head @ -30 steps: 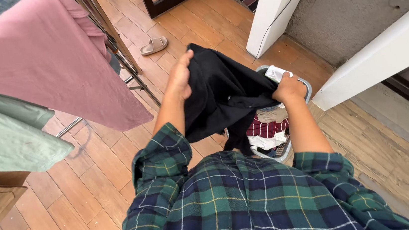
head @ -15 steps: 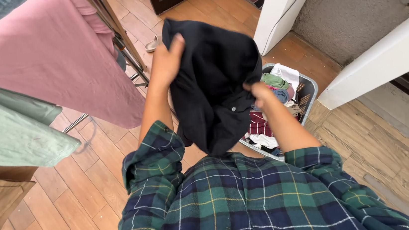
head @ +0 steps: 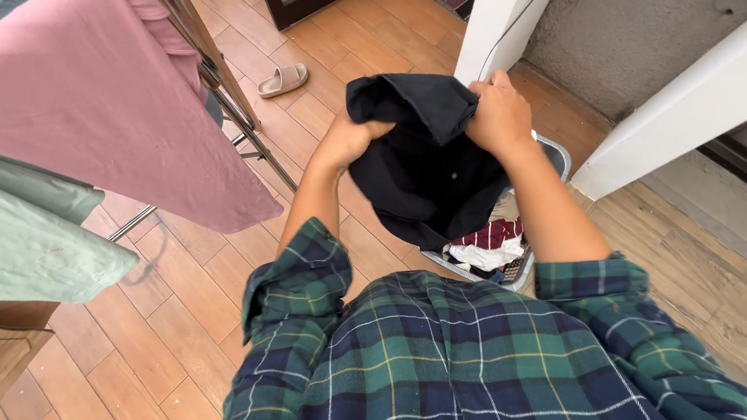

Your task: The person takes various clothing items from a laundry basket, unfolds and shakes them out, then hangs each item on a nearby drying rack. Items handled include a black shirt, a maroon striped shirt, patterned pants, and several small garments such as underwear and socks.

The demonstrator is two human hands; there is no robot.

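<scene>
Now both hands, left hand point(head: 344, 140) and right hand point(head: 500, 116), on black garment point(head: 425, 173).

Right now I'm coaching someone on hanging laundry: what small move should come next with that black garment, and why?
Probably spread the hands apart to open it out. The left hand and right hand both grip the black garment, bunched between them above the laundry basket; the drying rack stands to the left.

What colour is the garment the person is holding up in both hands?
Black; the garment shows best in the head view.
</scene>
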